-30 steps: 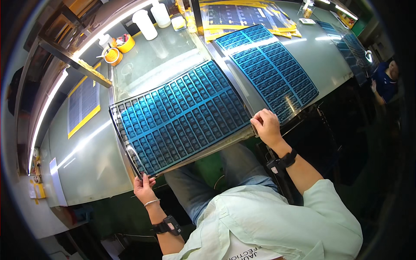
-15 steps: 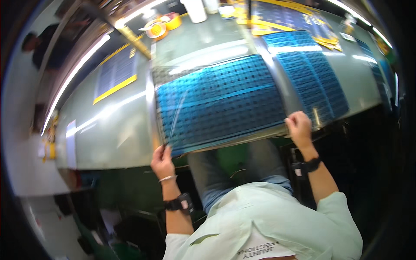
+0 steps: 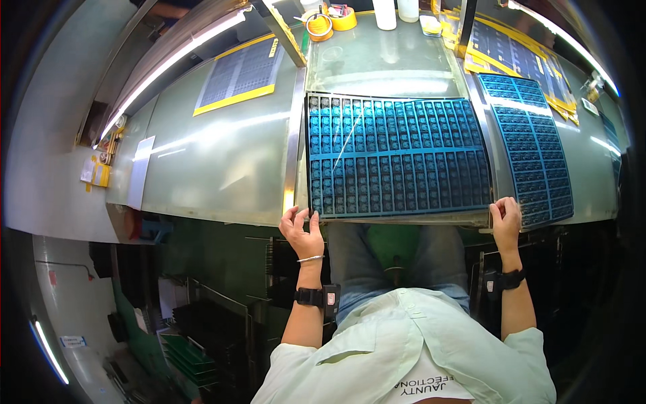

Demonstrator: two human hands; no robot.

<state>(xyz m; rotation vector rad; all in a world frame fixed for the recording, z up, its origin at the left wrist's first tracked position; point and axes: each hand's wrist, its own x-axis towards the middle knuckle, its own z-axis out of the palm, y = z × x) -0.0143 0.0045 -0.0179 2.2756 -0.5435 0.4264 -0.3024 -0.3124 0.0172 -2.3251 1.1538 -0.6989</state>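
Note:
A blue film sheet (image 3: 397, 156) with a dark grid of small repeated shapes lies on the lit glass panel (image 3: 377, 57) in front of me. My left hand (image 3: 303, 232) is at the sheet's near left corner. Its fingers are apart, and the thumb tip touches or nearly touches the corner. At the near right corner, my right hand (image 3: 507, 222) is closed, with thumb and fingertips pinching the sheet's edge. A second blue film sheet (image 3: 531, 145) of similar pattern lies to the right, beyond the metal strip (image 3: 486, 135).
Dark yellow-edged sheets lie at the far left (image 3: 239, 71) and far right (image 3: 521, 54). Orange tape rolls (image 3: 319, 27) and a white bottle (image 3: 385, 13) stand at the back. A metal post (image 3: 282, 34) rises at the back left. Green boards (image 3: 188, 357) sit low on the left.
The view has turned left and steadied. The sheet, skewed and blurred before, lies squarer on the glass. My left hand's fingers have spread from their pinch; my right hand stays at its corner.

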